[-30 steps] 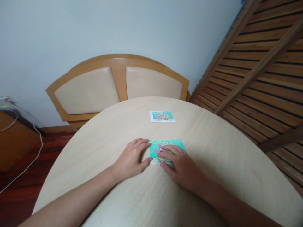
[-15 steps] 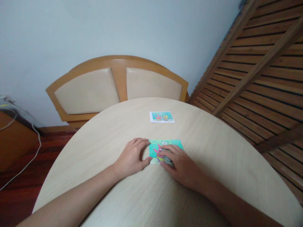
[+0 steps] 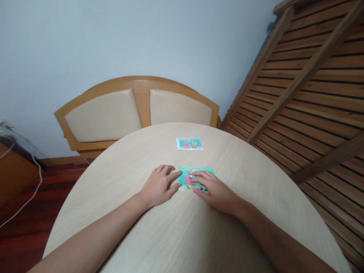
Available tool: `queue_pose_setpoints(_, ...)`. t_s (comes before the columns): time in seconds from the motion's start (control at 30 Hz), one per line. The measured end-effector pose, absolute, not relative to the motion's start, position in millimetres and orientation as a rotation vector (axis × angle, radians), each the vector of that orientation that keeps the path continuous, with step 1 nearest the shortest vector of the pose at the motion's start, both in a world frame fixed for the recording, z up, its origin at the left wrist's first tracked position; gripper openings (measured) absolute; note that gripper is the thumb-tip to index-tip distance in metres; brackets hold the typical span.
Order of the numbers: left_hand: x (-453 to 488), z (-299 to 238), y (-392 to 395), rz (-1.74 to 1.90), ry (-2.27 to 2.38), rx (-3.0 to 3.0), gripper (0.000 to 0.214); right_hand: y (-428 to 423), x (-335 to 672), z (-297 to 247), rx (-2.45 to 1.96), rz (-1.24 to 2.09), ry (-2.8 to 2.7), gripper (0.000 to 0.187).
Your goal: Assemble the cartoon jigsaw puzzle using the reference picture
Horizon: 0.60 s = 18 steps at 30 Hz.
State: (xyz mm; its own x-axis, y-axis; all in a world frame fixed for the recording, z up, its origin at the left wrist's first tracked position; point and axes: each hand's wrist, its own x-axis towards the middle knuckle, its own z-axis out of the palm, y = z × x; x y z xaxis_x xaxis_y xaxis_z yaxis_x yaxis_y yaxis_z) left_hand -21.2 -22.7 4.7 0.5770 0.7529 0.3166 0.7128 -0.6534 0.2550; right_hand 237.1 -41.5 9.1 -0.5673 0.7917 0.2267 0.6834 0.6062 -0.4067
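Observation:
A turquoise cartoon picture puzzle [image 3: 183,181] with pink and yellow figures lies flat on the round pale wooden table [image 3: 142,242]. My left hand [image 3: 159,185] rests at its left edge, fingers apart, the index fingertip and thumb touching that edge. Over its right half lies my right hand [image 3: 217,190], fingers stretched out across the picture and hiding part of it. Farther back on the table is a smaller white-bordered picture card [image 3: 190,144] with a similar pink and yellow cartoon pair.
Beyond the table stands a wooden headboard [image 3: 141,98] with cream padded panels, against a pale blue wall [image 3: 127,38]. Slatted wooden boards [image 3: 307,83] lean at the right. A white cable [image 3: 38,182] hangs by a brown cabinet [image 3: 17,170] at the left.
My left index finger has stretched out onto the picture's left edge. My right hand stays spread over the right half. The whole view has shifted slightly with my head.

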Motion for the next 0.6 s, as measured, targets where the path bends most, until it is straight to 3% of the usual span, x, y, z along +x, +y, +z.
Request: queue_pose_setpoints(0.6, -16.5, 0.6, -18.5, 0.461, 1.191, 2.815, 0.054, -43.8, 232.5, 14.8, -1.231, 0.271, -2.520, 0.033)
